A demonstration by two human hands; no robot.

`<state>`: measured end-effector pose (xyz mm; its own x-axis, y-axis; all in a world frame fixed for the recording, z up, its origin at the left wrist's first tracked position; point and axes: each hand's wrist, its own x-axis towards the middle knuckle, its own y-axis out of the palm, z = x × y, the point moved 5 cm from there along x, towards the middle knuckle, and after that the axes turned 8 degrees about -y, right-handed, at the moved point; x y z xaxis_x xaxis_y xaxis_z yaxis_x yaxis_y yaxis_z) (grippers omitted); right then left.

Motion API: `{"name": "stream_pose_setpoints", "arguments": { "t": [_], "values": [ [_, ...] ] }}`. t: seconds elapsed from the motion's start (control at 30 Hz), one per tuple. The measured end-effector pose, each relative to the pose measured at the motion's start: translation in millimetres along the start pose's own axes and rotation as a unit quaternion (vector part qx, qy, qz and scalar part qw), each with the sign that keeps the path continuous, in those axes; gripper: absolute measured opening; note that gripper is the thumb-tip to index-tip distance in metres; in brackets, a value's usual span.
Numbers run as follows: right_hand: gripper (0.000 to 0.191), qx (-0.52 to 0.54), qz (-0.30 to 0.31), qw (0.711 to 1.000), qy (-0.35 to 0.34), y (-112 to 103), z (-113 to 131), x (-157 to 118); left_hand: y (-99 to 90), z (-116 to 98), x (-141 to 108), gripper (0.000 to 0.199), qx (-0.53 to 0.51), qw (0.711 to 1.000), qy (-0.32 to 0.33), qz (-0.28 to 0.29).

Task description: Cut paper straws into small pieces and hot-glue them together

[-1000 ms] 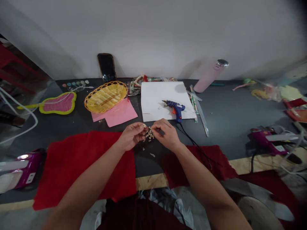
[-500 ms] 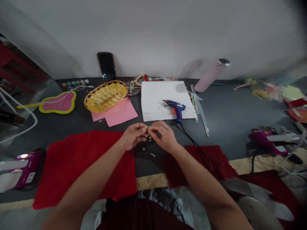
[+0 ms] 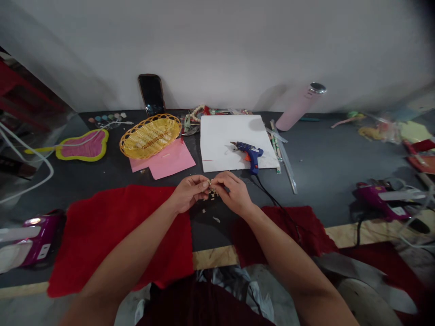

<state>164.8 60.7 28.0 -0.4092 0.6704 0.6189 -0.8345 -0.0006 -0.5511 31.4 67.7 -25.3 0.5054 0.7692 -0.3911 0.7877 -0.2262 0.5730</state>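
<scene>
Both hands meet over the dark table, fingertips almost touching. My left hand (image 3: 190,193) is closed in a pinch on something tiny and pale that I cannot make out. Thumb and fingers of my right hand (image 3: 232,191) pinch at the same spot, and what they grip is mostly hidden. Several small pale bits (image 3: 212,195) lie on the table just below the fingertips. Beyond the right hand, a blue glue gun (image 3: 250,154) rests on a white board (image 3: 231,131), its black cord running down past my right wrist.
A yellow woven basket (image 3: 151,136) sits partly on pink sheets (image 3: 173,160). Red cloths (image 3: 125,231) lie under my left forearm and by the right. A phone (image 3: 151,94) leans on the wall; a pink bottle (image 3: 299,108) stands right. Purple power strips (image 3: 382,199) flank both sides.
The fingertips have shifted slightly against each other, and more pale bits show below them. Nothing else has visibly moved.
</scene>
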Motion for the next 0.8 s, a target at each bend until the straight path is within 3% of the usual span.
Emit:
{"name": "stream_pose_setpoints", "arguments": {
  "t": [0.37, 0.6, 0.8],
  "values": [
    [0.005, 0.014, -0.007, 1.0, 0.015, -0.9, -4.1, -1.9, -0.9, -2.6, -0.5, 0.022, -0.004, 1.0, 0.004, -0.018],
    [0.034, 0.052, 0.04, 0.998, 0.004, 3.4, -2.1, -2.4, -0.8, -0.7, -1.3, 0.02, 0.003, 1.0, -0.019, 0.001],
    [0.026, 0.074, 0.048, 0.996, -0.009, 4.7, 0.2, -1.2, -1.1, 1.3, -1.4, 0.021, 0.009, 1.0, -0.028, 0.012]
  ]
}}
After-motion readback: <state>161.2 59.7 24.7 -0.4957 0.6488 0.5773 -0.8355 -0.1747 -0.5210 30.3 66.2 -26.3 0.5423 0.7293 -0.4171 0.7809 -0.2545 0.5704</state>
